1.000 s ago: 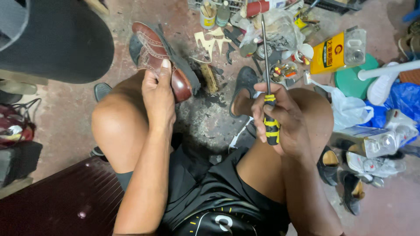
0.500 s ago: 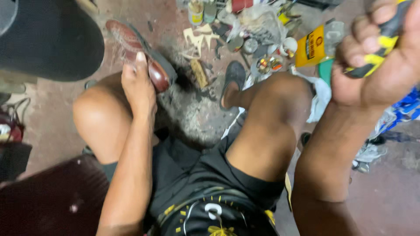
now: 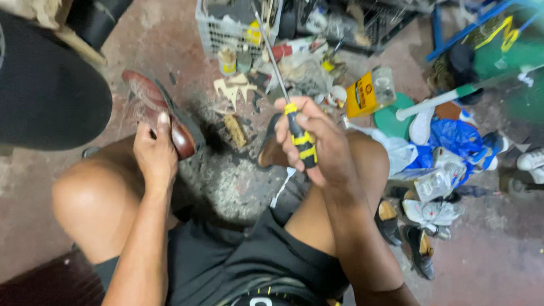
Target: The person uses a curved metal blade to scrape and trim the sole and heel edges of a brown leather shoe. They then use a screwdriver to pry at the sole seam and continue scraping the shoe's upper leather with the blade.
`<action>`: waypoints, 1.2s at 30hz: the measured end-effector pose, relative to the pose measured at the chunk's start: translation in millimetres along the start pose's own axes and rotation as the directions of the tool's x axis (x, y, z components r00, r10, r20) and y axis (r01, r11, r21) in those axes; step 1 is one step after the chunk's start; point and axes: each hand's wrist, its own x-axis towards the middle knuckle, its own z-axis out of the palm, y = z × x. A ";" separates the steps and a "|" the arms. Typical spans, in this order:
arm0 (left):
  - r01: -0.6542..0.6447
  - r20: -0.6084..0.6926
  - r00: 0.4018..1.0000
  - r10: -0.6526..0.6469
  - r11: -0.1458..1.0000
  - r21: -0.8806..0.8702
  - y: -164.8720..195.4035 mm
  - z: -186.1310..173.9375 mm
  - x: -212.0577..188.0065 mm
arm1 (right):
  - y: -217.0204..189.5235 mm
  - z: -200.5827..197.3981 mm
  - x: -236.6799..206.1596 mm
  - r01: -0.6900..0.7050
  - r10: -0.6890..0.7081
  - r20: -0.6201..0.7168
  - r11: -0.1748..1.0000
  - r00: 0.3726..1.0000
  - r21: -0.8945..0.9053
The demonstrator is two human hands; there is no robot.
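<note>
We hold a brown leather dress shoe (image 3: 161,116) with our left hand (image 3: 154,156), the fingers curled round its heel end and the thumb laid flat along its side; the shoe rests against our left knee, sole edge turned up, its toe pointing away toward the stained concrete floor (image 3: 226,181).

Our right hand (image 3: 317,141) is clenched round the yellow-and-black handle of a long screwdriver (image 3: 292,113). Its thin steel shaft rises up and away from us, its tip ending in front of a white plastic crate (image 3: 226,28) at the top of the view. The two hands stay well apart, one over each knee, and the screwdriver does not touch the shoe.

Between our knees, farther off, lie pale scraps of leather (image 3: 235,88) and a small wooden block (image 3: 235,130). To the right stands a yellow rectangular can (image 3: 362,93) beside a round green lid (image 3: 391,116), with a blue plastic bag (image 3: 459,136) and several loose shoes (image 3: 422,226) near our right leg. A large black rounded object (image 3: 45,96) fills the upper left.
</note>
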 end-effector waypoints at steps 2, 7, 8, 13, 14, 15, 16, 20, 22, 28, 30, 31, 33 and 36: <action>-0.042 0.012 0.999 0.041 0.996 0.076 -4.7 2.4 7.8 | -2.7 -1.2 0.8 0.009 -0.010 -0.010 0.994 1.000 -0.110; 0.162 0.124 0.984 -0.128 0.936 -0.314 -51.0 34.4 37.2 | 30.6 -23.7 22.8 0.019 -0.025 -0.018 0.956 1.000 -0.294; 0.242 0.139 0.969 -0.206 0.906 -0.346 -64.6 37.5 39.4 | 47.0 -32.2 27.1 -0.034 0.019 -0.058 0.959 0.998 -0.282; 0.420 0.159 0.902 -0.401 0.735 -0.532 -115.9 66.0 23.2 | 150.1 -78.3 42.1 -0.356 0.235 -0.348 0.870 0.907 -0.340; 0.410 0.151 0.904 -0.400 0.711 -0.571 -123.3 68.5 12.2 | 167.6 -86.0 37.6 -0.380 0.260 -0.326 0.838 0.909 -0.392; 0.442 0.130 0.880 -0.458 0.686 -0.578 -131.2 70.4 3.1 | 180.3 -92.7 36.2 -0.394 0.279 -0.300 0.802 0.912 -0.450; 0.464 0.113 0.857 -0.502 0.660 -0.590 -139.0 75.3 0.1 | 190.6 -98.9 39.2 -0.391 0.287 -0.273 0.766 0.918 -0.510; 0.537 -0.003 0.790 -0.614 0.693 -0.481 -161.2 79.2 -3.4 | 214.4 -100.0 46.0 -0.480 0.380 -0.299 0.613 0.875 -0.627; 0.468 -0.067 0.831 -0.552 0.759 -0.453 -174.6 81.4 1.1 | 221.4 -95.4 56.2 -0.550 0.426 -0.362 0.507 0.829 -0.664; 0.523 -0.058 0.769 -0.637 0.678 -0.516 -233.5 105.0 -3.3 | 257.8 -94.6 83.5 -0.488 0.366 -0.408 0.158 0.837 -0.859; 0.542 -0.056 0.764 -0.643 0.687 -0.484 -257.8 113.1 -10.2 | 278.7 -94.6 88.8 -0.360 0.251 -0.352 -0.014 0.902 -0.933; 0.545 -0.058 0.771 -0.634 0.704 -0.455 -269.6 115.8 -16.9 | 288.0 -95.5 89.3 -0.294 0.205 -0.310 -0.107 0.928 -0.950; 0.576 -0.069 0.775 -0.628 0.748 -0.329 -292.5 114.9 -31.9 | 303.6 -95.8 87.5 -0.315 0.251 -0.320 -0.063 0.913 -0.947; 0.557 -0.111 0.819 -0.562 0.827 -0.075 -317.3 112.1 -50.6 | 318.9 -99.8 81.2 -0.373 0.343 -0.385 -0.103 0.857 -0.922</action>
